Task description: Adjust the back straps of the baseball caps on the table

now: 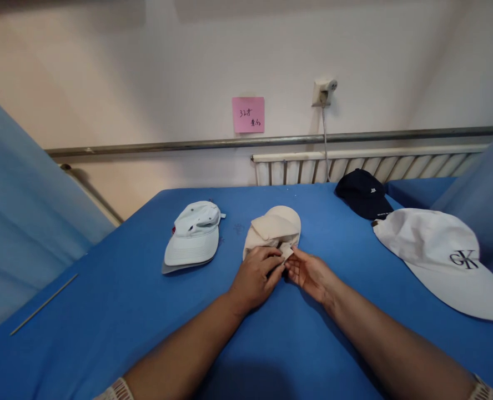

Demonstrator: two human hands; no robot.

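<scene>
A beige baseball cap (273, 226) lies in the middle of the blue-covered table, its brim pointing away from me and its back opening toward me. My left hand (258, 278) rests at the near left edge of the cap, with fingers closed on its back strap. My right hand (311, 275) is at the near right edge, thumb and fingers pinching the strap end or a small pale tag (287, 250) there. The fingertips of both hands almost meet. What lies under them is partly hidden.
Pale caps, stacked (194, 233), sit to the left. A navy cap (363, 193) and a large white cap (442, 250) lie to the right. A thin stick (43, 305) lies at the left on the blue cover (146, 333). Behind are a radiator (367, 165) and a metal rail (180, 145).
</scene>
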